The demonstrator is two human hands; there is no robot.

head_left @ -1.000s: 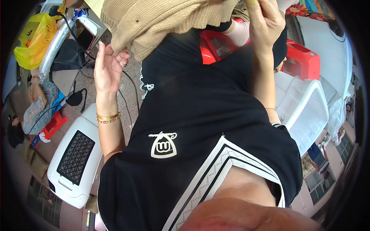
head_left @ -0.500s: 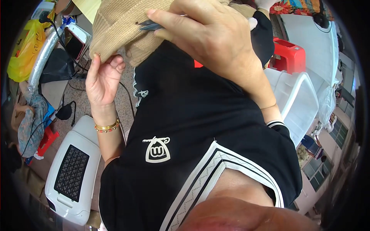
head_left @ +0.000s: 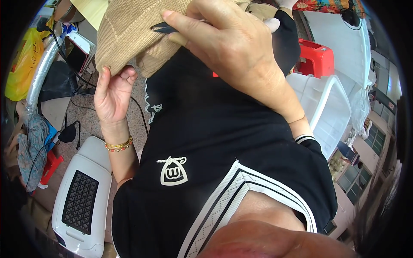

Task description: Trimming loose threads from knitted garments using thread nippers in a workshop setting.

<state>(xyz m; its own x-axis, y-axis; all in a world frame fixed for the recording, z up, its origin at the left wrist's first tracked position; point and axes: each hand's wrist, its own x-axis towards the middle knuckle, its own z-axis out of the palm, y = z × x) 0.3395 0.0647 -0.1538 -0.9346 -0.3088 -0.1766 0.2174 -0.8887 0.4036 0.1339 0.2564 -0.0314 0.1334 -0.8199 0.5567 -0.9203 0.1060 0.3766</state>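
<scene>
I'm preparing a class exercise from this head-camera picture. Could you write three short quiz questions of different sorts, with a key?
1. True or false: the yellow bag is on the picture's left side.

2. Multiple choice: what does the right hand hold?
A) the yellow bag
B) a dark pointed tool
C) a red stool

3. Fill in the colour: the left hand holds the edge of the ____ knit.

Key: 1. true; 2. B; 3. beige
</scene>
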